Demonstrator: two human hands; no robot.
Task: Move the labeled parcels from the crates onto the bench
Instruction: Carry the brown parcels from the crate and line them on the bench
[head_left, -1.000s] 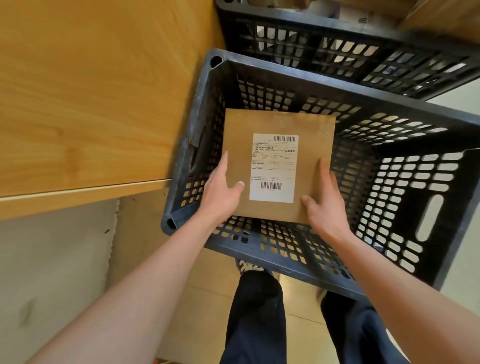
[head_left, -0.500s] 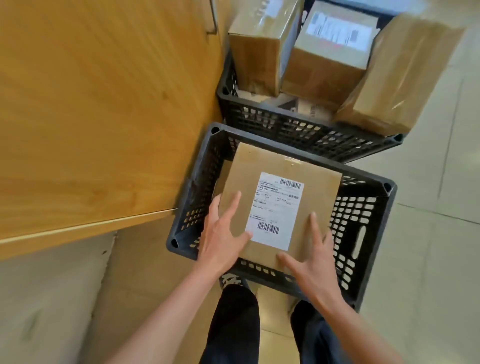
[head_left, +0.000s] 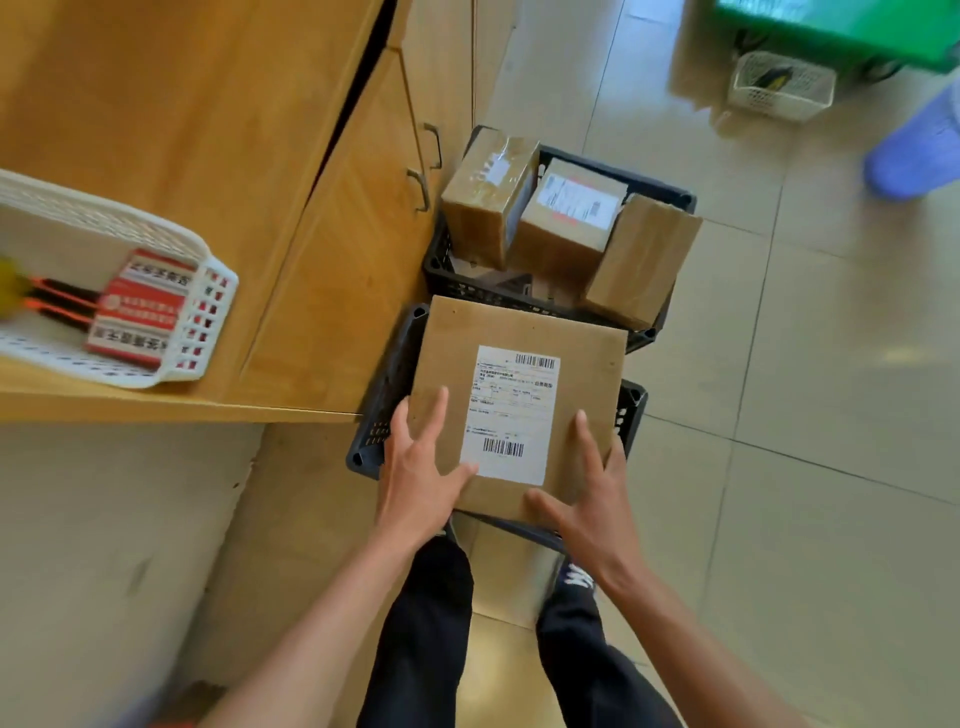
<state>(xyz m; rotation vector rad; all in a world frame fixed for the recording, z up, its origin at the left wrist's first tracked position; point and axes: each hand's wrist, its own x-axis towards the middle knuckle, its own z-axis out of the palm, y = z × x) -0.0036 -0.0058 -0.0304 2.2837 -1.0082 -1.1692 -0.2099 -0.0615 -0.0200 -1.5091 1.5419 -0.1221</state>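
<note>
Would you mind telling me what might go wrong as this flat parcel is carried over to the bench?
1. Both hands, left and right, grip only the near edge of the flat parcel, fingers spread on top; its far end is unsupported and could tip or slip.
2. The white basket sits near the bench edge; the parcel might knock it.
3. The near crate lies at the feet, a tripping hazard.

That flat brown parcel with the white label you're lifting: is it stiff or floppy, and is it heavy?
The flat parcel probably stays stiff: held only at its near edge by the left hand and right hand, it shows no sag. It seems fairly light, since spread fingers carry it. Its matte cardboard likely isn't slippery, though the white label may be smoother.
</note>
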